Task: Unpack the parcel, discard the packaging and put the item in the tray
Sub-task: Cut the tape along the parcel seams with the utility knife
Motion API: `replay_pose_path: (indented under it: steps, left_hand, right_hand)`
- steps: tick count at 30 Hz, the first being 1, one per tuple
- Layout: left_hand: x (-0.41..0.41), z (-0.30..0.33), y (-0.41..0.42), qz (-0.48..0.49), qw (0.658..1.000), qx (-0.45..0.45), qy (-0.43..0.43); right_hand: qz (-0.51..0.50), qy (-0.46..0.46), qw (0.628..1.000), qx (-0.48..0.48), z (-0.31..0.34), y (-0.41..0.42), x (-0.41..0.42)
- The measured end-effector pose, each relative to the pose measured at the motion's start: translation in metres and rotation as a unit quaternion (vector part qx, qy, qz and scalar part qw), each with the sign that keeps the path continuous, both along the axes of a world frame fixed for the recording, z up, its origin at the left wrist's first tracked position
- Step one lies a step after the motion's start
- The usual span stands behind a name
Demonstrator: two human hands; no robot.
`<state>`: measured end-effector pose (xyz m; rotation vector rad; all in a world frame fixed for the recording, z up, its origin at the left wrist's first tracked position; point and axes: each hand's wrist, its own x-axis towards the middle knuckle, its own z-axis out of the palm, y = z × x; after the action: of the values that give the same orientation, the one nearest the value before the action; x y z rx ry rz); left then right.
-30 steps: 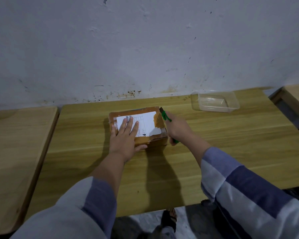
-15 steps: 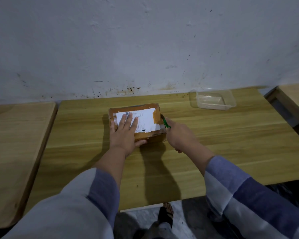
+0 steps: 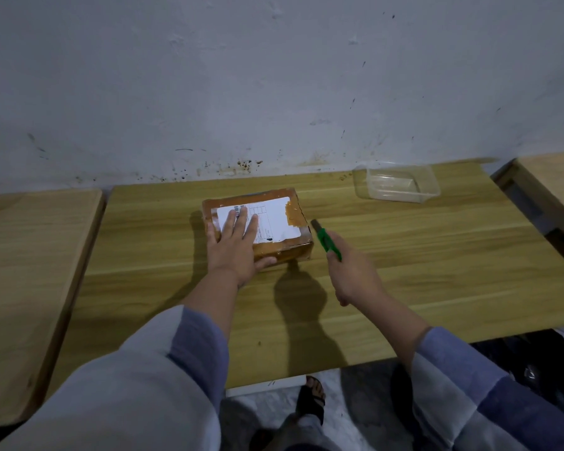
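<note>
A brown taped cardboard parcel (image 3: 283, 219) with a white shipping label lies on the wooden table (image 3: 404, 255). My left hand (image 3: 235, 245) presses flat on its top, fingers straight on the label and thumb against the near side. My right hand (image 3: 352, 275) grips a green-handled cutter (image 3: 327, 242), its dark tip pointing up just off the parcel's right edge. A clear plastic tray (image 3: 399, 183) stands empty at the back right of the table.
Another wooden table (image 3: 23, 271) stands to the left across a narrow gap, and a third (image 3: 554, 180) at the right. A stained white wall runs directly behind. My sandalled foot (image 3: 313, 398) shows on the floor below the table's front edge.
My right hand with the cutter has drawn back along the parcel's right edge toward me and now sits clear of it. My left hand stays pressed on the parcel.
</note>
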<state>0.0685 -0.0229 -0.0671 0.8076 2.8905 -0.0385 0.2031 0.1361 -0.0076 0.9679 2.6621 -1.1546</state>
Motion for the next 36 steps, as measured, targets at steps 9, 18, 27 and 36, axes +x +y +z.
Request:
replay_pose_path:
  steps: [9,18,27,36]
  left_hand:
    - [0.029,0.007,0.016,0.044,0.996,0.018,-0.071]
    - [-0.003,0.017,0.015,-0.052,0.997,0.023,-0.047]
    - [-0.018,0.001,0.046,-0.115,0.993,0.037,0.0]
    - [-0.016,-0.003,0.067,-0.007,0.999,0.049,0.001]
  right_hand:
    - [-0.173,0.132,0.969,-0.118,-0.026,-0.027,-0.053]
    - [-0.086,0.12,0.986,-0.083,-0.036,0.013,-0.093]
    - [0.039,0.099,0.992,-0.069,-0.036,0.07,-0.147]
    - [0.037,0.084,0.996,0.016,-0.03,0.07,-0.132]
